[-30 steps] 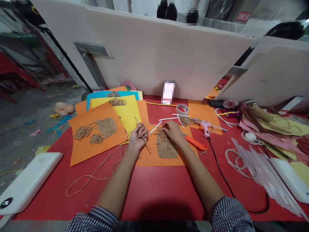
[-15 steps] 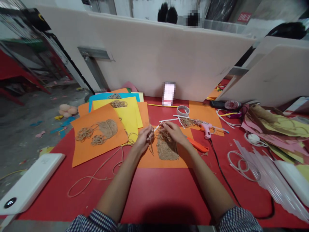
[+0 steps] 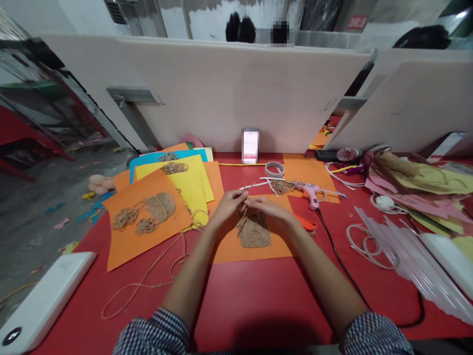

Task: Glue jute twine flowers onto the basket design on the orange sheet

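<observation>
My left hand (image 3: 229, 207) is closed in a pinch on a length of brown twine (image 3: 243, 220), which hangs below the fingertips. Close beside it, my right hand (image 3: 269, 208) has its fingers pressed together at the same twine; the exact grip is hidden. Under both hands lies a flat panel of coiled twine (image 3: 254, 235) on an orange sheet (image 3: 229, 251), its upper part covered by my fingers. A loose strand (image 3: 138, 284) curves over the red table to the left of my left forearm.
Left are coloured sheets (image 3: 199, 185) with twine shapes and a white power bank (image 3: 55, 296). Right lie a pink glue gun (image 3: 312, 193) with its black cord, a tape roll (image 3: 274, 170), an orange tool (image 3: 306, 224) and clear sticks (image 3: 417, 261). A phone (image 3: 251, 146) leans on the partition.
My hands have come together, the fingertips now meeting above the twine panel. The white strip between them now shows behind the hands. The whole view has shifted slightly.
</observation>
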The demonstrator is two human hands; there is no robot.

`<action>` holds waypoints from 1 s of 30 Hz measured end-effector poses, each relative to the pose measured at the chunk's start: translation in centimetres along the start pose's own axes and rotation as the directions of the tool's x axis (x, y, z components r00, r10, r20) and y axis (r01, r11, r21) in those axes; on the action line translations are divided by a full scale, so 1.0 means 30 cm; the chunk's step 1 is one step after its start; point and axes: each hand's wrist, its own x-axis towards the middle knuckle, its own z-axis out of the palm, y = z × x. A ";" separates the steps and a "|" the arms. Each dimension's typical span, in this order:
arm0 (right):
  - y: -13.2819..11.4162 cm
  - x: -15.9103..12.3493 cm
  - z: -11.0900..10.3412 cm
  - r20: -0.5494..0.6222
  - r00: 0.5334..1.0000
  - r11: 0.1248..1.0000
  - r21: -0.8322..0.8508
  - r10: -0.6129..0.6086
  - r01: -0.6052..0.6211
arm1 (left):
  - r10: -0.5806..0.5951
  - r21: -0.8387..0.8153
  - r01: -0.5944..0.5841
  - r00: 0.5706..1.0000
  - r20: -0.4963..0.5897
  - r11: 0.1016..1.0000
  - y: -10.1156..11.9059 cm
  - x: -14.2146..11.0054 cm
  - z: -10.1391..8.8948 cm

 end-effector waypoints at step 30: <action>-0.059 -0.004 -0.021 -0.120 0.988 0.705 -0.709 -0.095 -0.018 | -0.103 -0.103 0.088 0.983 -0.153 0.991 -0.046 0.004 0.061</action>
